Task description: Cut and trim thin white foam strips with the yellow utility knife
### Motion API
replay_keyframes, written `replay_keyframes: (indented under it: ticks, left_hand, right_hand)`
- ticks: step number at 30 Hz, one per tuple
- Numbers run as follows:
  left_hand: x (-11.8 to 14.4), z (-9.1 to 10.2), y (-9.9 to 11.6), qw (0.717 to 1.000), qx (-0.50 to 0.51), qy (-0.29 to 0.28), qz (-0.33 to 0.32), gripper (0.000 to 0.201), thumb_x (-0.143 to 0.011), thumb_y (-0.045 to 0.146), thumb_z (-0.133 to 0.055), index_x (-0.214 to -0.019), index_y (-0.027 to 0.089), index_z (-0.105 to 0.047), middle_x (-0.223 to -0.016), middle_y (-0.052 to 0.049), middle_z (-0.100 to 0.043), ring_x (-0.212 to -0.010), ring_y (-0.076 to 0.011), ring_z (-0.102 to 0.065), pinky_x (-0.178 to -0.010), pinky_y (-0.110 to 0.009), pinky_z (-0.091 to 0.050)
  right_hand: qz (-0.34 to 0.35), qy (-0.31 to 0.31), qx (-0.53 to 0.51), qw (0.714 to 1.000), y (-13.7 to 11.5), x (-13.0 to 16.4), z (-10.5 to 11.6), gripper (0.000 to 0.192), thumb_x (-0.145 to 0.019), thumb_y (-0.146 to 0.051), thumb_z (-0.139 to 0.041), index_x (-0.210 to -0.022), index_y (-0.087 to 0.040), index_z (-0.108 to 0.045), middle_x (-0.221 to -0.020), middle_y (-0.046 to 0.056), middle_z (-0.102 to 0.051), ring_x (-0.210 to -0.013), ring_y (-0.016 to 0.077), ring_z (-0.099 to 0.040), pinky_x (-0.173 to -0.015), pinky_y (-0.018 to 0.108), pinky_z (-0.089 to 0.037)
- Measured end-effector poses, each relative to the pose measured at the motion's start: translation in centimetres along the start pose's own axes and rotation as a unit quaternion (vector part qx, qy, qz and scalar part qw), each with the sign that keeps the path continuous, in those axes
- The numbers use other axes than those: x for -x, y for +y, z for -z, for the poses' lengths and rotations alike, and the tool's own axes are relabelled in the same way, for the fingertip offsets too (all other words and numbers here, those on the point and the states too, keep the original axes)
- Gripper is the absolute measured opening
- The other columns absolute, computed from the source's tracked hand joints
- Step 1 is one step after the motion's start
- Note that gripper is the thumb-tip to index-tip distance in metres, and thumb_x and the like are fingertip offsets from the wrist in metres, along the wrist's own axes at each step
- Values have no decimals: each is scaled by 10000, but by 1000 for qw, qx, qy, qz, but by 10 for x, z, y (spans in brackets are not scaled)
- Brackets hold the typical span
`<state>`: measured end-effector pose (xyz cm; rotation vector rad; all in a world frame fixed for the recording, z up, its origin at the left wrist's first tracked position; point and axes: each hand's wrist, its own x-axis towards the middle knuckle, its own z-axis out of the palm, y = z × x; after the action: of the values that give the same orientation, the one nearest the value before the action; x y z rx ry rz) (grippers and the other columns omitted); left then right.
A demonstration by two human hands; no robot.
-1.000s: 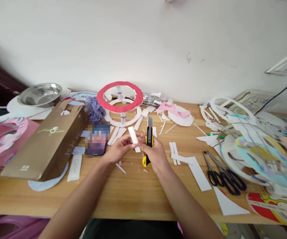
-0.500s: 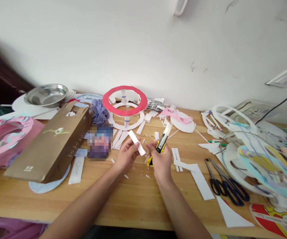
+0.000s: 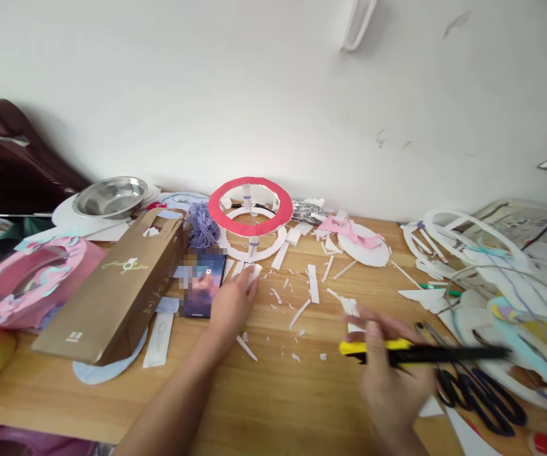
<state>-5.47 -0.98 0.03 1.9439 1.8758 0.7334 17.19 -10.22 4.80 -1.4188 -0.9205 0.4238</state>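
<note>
Jutting from the grasping left hand (image 3: pixel 235 301) is a white strip (image 3: pixel 255 274) — right hand (image 3: pixel 390 383) grips a cutter (image 3: pixel 428 354).

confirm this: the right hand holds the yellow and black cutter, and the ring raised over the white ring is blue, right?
No: the ring raised over the white ring is red, not blue, as the head view shows. The right hand does hold the yellow and black cutter.

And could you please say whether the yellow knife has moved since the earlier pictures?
Yes: the knife has moved right and lower in view, away from the red ring.
</note>
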Motion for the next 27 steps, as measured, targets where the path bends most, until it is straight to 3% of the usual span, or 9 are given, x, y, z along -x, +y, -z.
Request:
replay_keyframes:
  ticks: [3,5,7,10,18,23,27]
  left_hand:
    - [-8,8,-10,994,-63,89,-29,377,-964,368,-441,-1259,209,-613,-988,-137,-703,-938,-295,-636,-831,-371,-437]
    - [-12,8,-16,989,-93,106,-36,412,-965,330,-425,-1295,143,-586,-1043,-178,-675,-986,-328,-597,-884,-434,-431]
    - [-14,6,-19,988,-113,95,-42,422,-960,278,-414,-1313,100,-563,-1091,-202,-651,-1011,-345,-567,-899,-474,-430]
    - [-14,0,-19,988,-118,69,-68,373,-950,255,-440,-1262,128,-599,-1151,-188,-636,-1067,-342,-537,-933,-485,-426]
    - [-11,0,-13,982,-158,57,-84,289,-902,290,-558,-1157,208,-667,-1149,-142,-622,-1073,-334,-521,-925,-466,-431]
    - [-5,-5,24,978,-131,116,-110,432,-954,362,-474,-1326,159,-555,-1197,-181,-587,-1101,-337,-508,-966,-467,-400]
    - [-8,-40,75,982,-84,-46,-165,364,-956,358,-466,-1201,135,-617,-1072,-177,-631,-1030,-328,-551,-909,-451,-436]
  right_hand:
    - [-66,-85,-38,993,30,7,-12,305,-819,-435,-717,-949,-178,-617,-742,43,-715,-534,176,-664,-501,311,-567]
    - [-78,-116,-48,989,47,8,-18,328,-810,-450,-721,-952,-175,-613,-728,28,-710,-514,167,-660,-502,304,-572]
    - [-69,-138,-37,987,60,6,-21,320,-812,-442,-719,-953,-174,-617,-742,26,-712,-502,151,-654,-511,289,-569]
    - [-62,-141,-40,987,72,2,-22,280,-835,-408,-699,-962,-174,-612,-757,21,-703,-493,135,-640,-502,272,-554]
    - [-42,-126,-65,989,75,4,-19,224,-874,-374,-656,-969,-187,-577,-735,-2,-657,-487,122,-608,-498,277,-537]
    - [-14,-52,-83,995,69,8,-22,196,-897,-340,-624,-1006,-207,-530,-650,-54,-569,-499,121,-596,-536,278,-529]
    - [-8,39,-114,993,64,3,-25,338,-874,-339,-641,-1124,-261,-427,-868,-21,-541,-536,96,-558,-566,295,-539]
